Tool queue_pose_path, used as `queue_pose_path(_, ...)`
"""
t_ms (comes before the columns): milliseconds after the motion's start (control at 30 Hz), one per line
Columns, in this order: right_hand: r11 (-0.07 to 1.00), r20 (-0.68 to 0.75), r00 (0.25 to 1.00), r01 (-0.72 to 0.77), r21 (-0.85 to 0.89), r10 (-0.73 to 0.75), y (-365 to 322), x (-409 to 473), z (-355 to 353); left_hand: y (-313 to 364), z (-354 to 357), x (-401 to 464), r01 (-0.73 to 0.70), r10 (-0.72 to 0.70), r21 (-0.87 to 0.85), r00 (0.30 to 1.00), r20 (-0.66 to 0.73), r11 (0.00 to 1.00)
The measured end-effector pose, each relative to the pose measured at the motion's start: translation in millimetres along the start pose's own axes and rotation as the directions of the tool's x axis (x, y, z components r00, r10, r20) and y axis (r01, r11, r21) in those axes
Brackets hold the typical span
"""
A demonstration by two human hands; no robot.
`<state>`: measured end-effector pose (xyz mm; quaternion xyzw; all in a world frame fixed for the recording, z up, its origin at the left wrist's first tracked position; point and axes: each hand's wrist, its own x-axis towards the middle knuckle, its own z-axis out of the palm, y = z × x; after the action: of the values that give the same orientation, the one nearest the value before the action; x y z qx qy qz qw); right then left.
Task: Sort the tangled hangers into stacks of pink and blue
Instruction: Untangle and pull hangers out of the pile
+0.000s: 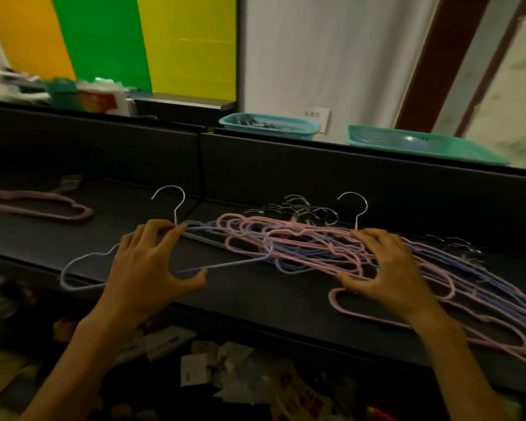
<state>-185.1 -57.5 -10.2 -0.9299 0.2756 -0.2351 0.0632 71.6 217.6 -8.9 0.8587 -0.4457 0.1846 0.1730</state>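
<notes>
A tangled heap of pink and blue hangers [310, 247] lies on the dark shelf [255, 296], trailing off to the right. My left hand [152, 262] grips a blue hanger [79, 265] at its neck and bottom bar, at the heap's left end; its metal hook sticks up. My right hand [383, 268] rests with curled fingers on the heap, over a pink hanger [377, 317] whose hook rises behind the fingers. A stack of pink hangers [40, 205] lies at the far left of the shelf.
A dark back wall [316, 171] rises behind the shelf. Beyond it stand a teal basket [271, 126] and a green basket [422, 144]. Below the shelf's front edge lies a clutter of papers and packets [225, 369].
</notes>
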Motion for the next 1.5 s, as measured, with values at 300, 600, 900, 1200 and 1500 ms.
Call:
queue_pose_path(300,0.989,0.017,0.991,0.129,0.074,-0.131,-167.8,35.2,77.6,-160.3,-45.4,-63.9,0.099,-0.099,0.016,0.995,0.001,0.995)
queue_pose_path(600,0.961,0.038,0.967,0.247,0.123,-0.253,-309.6,92.8,140.2,-289.9,-79.2,-99.2,0.241,-0.236,0.098,0.970,-0.052,0.966)
queue_pose_path(900,0.946,0.116,0.952,0.255,0.201,-0.282,-434.0,157.6,217.1,-419.6,-78.4,-100.4,0.327,-0.323,0.127,0.945,-0.052,0.936)
queue_pose_path(1200,0.974,0.136,0.977,0.135,0.184,-0.162,-517.5,227.4,272.5,-545.1,-74.5,-29.2,0.237,-0.239,0.142,0.971,-0.006,0.961)
queue_pose_path(1500,0.992,0.238,0.971,0.002,0.127,-0.032,-553.7,261.6,305.6,-609.1,-50.5,38.3,0.134,-0.134,0.016,0.987,0.093,0.991)
